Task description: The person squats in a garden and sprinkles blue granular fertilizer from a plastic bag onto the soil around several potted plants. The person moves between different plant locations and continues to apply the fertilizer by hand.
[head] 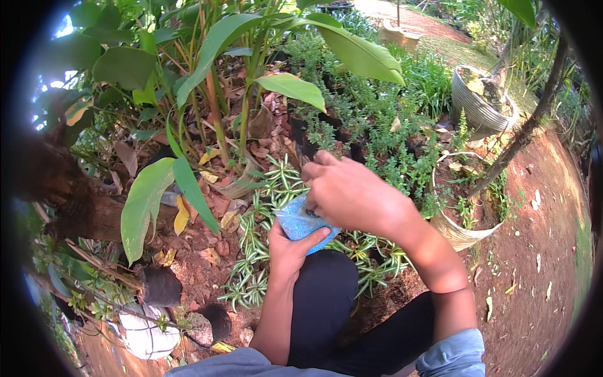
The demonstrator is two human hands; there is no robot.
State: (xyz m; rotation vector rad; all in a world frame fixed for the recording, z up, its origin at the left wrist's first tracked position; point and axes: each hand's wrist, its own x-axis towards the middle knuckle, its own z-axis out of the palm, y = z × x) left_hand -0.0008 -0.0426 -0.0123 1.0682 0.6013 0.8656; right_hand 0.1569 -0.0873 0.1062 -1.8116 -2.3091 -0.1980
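My left hand [292, 249] grips a clear plastic bag of light blue granules [299, 226] from below, its thumb across the front. The bag is above my dark-trousered knee. My right hand [337, 191] is bent over the bag's top, its lower fingers at or inside the opening; whether they pinch any granules is hidden. Around and beneath the bag grow spider plants [252, 254] with green-and-white striped leaves.
Tall broad-leaved plants [216, 94] stand at the left, small leafy seedlings [358, 103] beyond my hands. Two woven planters [476, 110] with soil are at the right, beside a thin slanting trunk [527, 125]. A white sack [148, 332] lies lower left.
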